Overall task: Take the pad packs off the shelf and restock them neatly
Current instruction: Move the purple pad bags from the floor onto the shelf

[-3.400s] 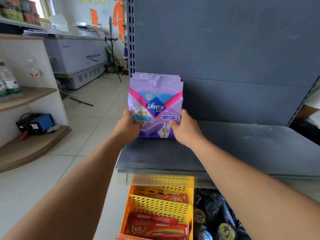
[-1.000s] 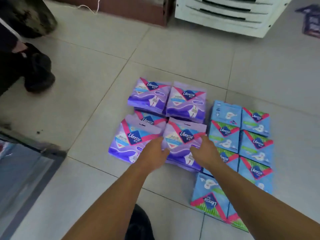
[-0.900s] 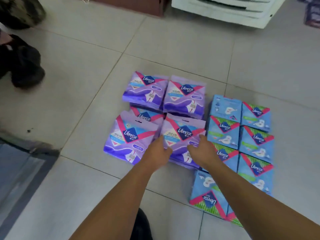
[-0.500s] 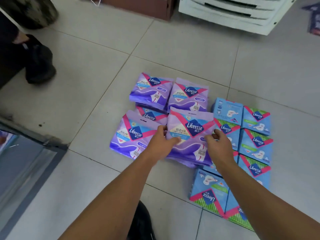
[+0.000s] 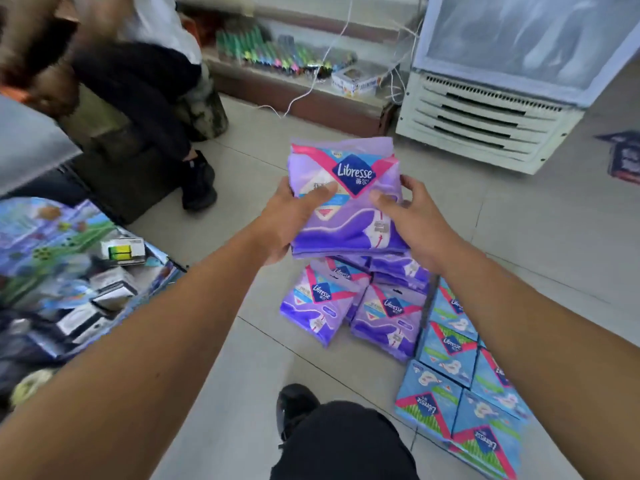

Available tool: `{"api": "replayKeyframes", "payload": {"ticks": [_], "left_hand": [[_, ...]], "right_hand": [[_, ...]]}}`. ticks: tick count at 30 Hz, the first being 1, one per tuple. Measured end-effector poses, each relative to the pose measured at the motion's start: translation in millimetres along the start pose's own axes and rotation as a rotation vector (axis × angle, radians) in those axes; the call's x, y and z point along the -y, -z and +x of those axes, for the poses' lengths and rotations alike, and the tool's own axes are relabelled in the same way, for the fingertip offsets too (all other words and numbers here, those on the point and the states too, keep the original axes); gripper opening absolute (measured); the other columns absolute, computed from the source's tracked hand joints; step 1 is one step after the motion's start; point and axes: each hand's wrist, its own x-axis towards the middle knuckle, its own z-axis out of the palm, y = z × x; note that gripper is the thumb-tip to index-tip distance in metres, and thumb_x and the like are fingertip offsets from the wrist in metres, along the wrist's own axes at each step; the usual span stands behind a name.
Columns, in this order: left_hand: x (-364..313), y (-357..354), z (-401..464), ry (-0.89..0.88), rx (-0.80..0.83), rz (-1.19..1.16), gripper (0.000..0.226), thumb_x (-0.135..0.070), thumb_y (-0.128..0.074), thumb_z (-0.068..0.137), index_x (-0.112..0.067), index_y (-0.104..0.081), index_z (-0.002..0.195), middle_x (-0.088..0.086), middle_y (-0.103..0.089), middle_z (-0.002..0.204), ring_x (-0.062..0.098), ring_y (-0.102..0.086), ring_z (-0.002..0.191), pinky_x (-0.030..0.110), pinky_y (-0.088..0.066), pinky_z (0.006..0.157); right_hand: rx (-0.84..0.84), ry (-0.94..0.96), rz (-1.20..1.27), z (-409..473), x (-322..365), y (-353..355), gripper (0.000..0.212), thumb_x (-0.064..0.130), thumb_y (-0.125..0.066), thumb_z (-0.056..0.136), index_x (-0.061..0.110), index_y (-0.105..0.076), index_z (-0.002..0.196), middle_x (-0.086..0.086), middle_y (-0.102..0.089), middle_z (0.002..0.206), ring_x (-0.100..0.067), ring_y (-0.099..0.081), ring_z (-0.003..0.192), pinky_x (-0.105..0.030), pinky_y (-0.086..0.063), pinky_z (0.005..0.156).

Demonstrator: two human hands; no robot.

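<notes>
Left hand (image 5: 289,216) and right hand (image 5: 412,220) pinch a small stack of purple pad packs (image 5: 346,199) by its side edges, above the floor (image 5: 519,237). Light, soft, slippery film: best gripped at both flanks.

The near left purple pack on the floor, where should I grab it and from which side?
Probably by the two side edges, coming from above. The near left purple pack lies flat, face up, its left edge free, its right against another purple pack, so fingers must wedge in there.
</notes>
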Motion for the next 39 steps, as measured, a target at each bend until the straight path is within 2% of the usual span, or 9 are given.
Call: {"api": "replayKeyframes", "payload": {"ticks": [5, 10, 16, 19, 21, 25, 28, 34, 39], "left_hand": [[-61, 73, -76, -0.197, -0.168, 0.098, 0.026, -0.015, -0.071, 0.087, -0.02, -0.061, 0.11, 0.003, -0.074, 0.107, 0.023, -0.071, 0.099, 0.038, -0.057, 0.085], [-109, 157, -169, -0.3, -0.383, 0.241, 0.059, -0.039, -0.084, 0.069, -0.013, -0.062, 0.118, 0.007, -0.072, 0.111, 0.028, -0.069, 0.102, 0.051, -0.053, 0.093], [-143, 237, -287, -0.342, -0.603, 0.295, 0.038, -0.034, -0.08, 0.075, -0.016, -0.067, 0.106, 0.009, -0.072, 0.109, 0.033, -0.068, 0.104, 0.055, -0.052, 0.093], [-152, 271, -343, -0.328, -0.716, 0.241, 0.064, -0.034, -0.083, 0.071, -0.007, -0.056, 0.121, 0.012, -0.07, 0.114, 0.031, -0.069, 0.102, 0.054, -0.053, 0.091], [-157, 292, -381, -0.314, -0.82, 0.227, 0.07, -0.035, -0.085, 0.07, -0.006, -0.049, 0.124, 0.01, -0.07, 0.113, 0.026, -0.07, 0.099, 0.051, -0.055, 0.088], [-163, 332, -444, -0.281, -0.946, 0.193, 0.061, -0.032, -0.081, 0.076, -0.01, -0.048, 0.122, 0.01, -0.07, 0.112, 0.027, -0.07, 0.099, 0.051, -0.056, 0.088], [-165, 363, -481, -0.263, -1.054, 0.098, 0.033, -0.007, -0.063, 0.089, -0.013, -0.044, 0.116, 0.014, -0.066, 0.114, 0.027, -0.069, 0.097, 0.044, -0.057, 0.087], [-154, 421, -536, -0.373, -1.294, 0.204, 0.038, 0.001, -0.067, 0.084, -0.012, -0.05, 0.115, 0.005, -0.066, 0.104, 0.013, -0.068, 0.086, 0.023, -0.057, 0.066], [-142, 465, -554, -0.375, -1.46, 0.319, 0.028, -0.012, -0.068, 0.088, -0.019, -0.052, 0.11, 0.0, -0.068, 0.106, 0.017, -0.069, 0.094, 0.043, -0.059, 0.08]], "right_hand": [[0.185, 0.114, -0.115, -28, 58, -79, 0.035, 0.035, -0.072, 0.086, 0.016, -0.061, 0.114, -0.002, -0.073, 0.104, -0.015, -0.072, 0.09, -0.04, -0.059, 0.083], [0.363, 0.192, -0.076, -71, 104, -188, 0.033, 0.031, -0.073, 0.086, 0.015, -0.057, 0.11, -0.003, -0.073, 0.101, -0.016, -0.073, 0.084, -0.04, -0.06, 0.078], [0.617, 0.281, -0.066, -137, 144, -307, 0.039, 0.038, -0.07, 0.086, 0.016, -0.053, 0.113, 0.0, -0.071, 0.106, -0.014, -0.073, 0.089, -0.041, -0.059, 0.081], [0.709, 0.332, -0.148, -172, 157, -359, 0.056, 0.062, -0.069, 0.07, 0.024, -0.054, 0.108, 0.001, -0.07, 0.108, -0.016, -0.071, 0.093, -0.047, -0.059, 0.083], [0.77, 0.376, -0.165, -195, 163, -394, 0.054, 0.064, -0.068, 0.069, 0.027, -0.055, 0.106, 0.002, -0.07, 0.108, -0.017, -0.07, 0.095, -0.05, -0.057, 0.085], [0.833, 0.458, -0.198, -244, 178, -455, 0.05, 0.06, -0.066, 0.076, 0.025, -0.056, 0.111, 0.006, -0.069, 0.11, -0.014, -0.068, 0.099, -0.048, -0.055, 0.09], [0.86, 0.485, -0.18, -273, 184, -499, 0.037, 0.045, -0.067, 0.087, 0.021, -0.054, 0.112, 0.004, -0.067, 0.11, -0.013, -0.067, 0.098, -0.046, -0.056, 0.088], [0.93, 0.523, -0.163, -314, 192, -583, 0.05, 0.05, -0.069, 0.078, 0.03, -0.048, 0.119, 0.01, -0.065, 0.114, -0.012, -0.067, 0.099, -0.044, -0.057, 0.087], [0.934, 0.618, -0.243, -335, 188, -639, 0.051, 0.038, -0.07, 0.086, 0.031, -0.043, 0.128, 0.014, -0.061, 0.12, -0.008, -0.064, 0.104, -0.03, -0.059, 0.075]]}}
